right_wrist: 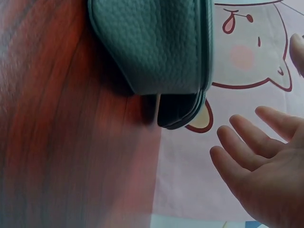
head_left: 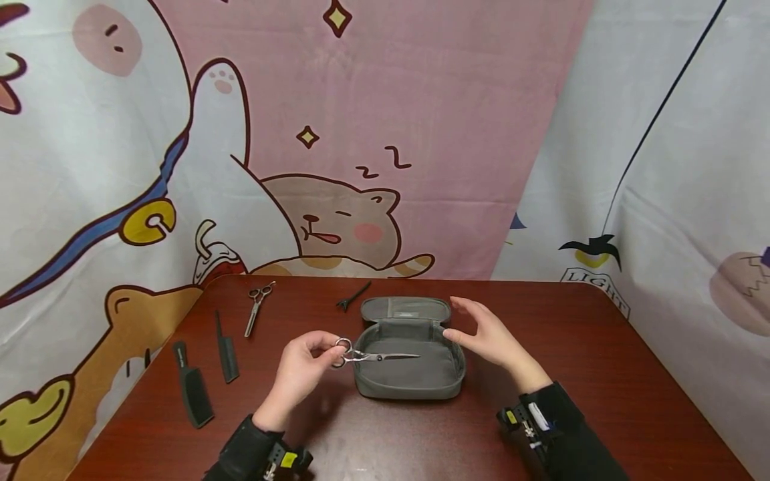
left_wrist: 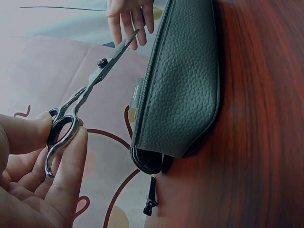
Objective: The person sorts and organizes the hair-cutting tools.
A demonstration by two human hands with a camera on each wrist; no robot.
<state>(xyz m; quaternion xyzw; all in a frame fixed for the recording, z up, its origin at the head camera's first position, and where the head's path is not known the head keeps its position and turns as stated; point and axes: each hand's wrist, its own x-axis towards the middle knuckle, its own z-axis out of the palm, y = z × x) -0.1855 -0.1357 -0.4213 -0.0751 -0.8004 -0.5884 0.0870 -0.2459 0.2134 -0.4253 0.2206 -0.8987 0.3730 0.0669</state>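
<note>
Between thumb and fingers, my left hand (head_left: 305,366) pinches a pair of silver hair scissors (left_wrist: 97,78) by the finger rings. The blades point right, over the open grey zip case (head_left: 410,389), whose lid is folded back away from me. The case's pebbled side fills much of the left wrist view. My right hand (head_left: 484,336) is held by the case's right side with its fingers spread and nothing in them; whether it touches the rim I cannot tell. In the right wrist view those fingers (right_wrist: 247,147) are apart from the case wall.
Left on the brown table (head_left: 409,441) lie a wide dark comb (head_left: 195,397), a thin-handled comb (head_left: 227,357) and a second pair of scissors (head_left: 257,310). A small black hair clip (head_left: 353,296) lies behind the case, near the table's back edge. A printed cloth (head_left: 457,133) hangs behind.
</note>
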